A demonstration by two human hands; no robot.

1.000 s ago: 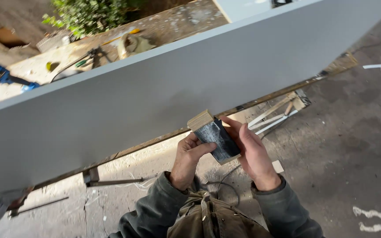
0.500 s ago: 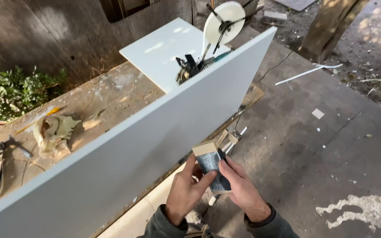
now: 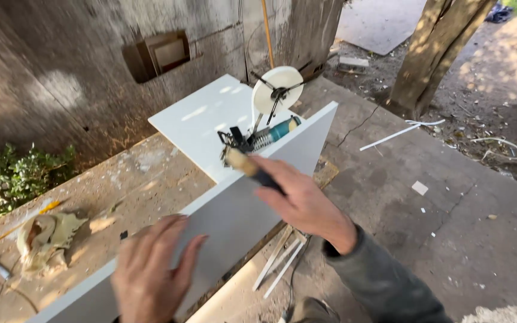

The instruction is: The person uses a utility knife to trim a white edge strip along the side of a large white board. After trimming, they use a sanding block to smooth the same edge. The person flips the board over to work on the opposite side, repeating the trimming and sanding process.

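A long white board (image 3: 240, 209) stands on its edge along a dusty workbench (image 3: 133, 179). My right hand (image 3: 303, 203) grips a small wooden sanding block wrapped in dark paper (image 3: 251, 168) and holds it at the board's top edge. My left hand (image 3: 151, 269) lies flat with fingers spread against the board's near face, lower left; it is blurred. Beyond the block, a teal-handled power tool (image 3: 273, 133) with a white tape reel (image 3: 276, 90) sits on a second white panel (image 3: 198, 116) lying flat on the bench.
A crumpled tan cloth (image 3: 46, 236) lies on the bench at left. White strips (image 3: 279, 260) lean under the bench; another strip (image 3: 390, 134) lies on the concrete. A tree trunk (image 3: 435, 54) stands at right, a shrub (image 3: 7, 179) at far left, and a wall recess (image 3: 157, 54) behind.
Both hands held the block close to my body before. Now my right hand alone has carried it up to the board's top edge, and my left hand has let go and rests on the board.
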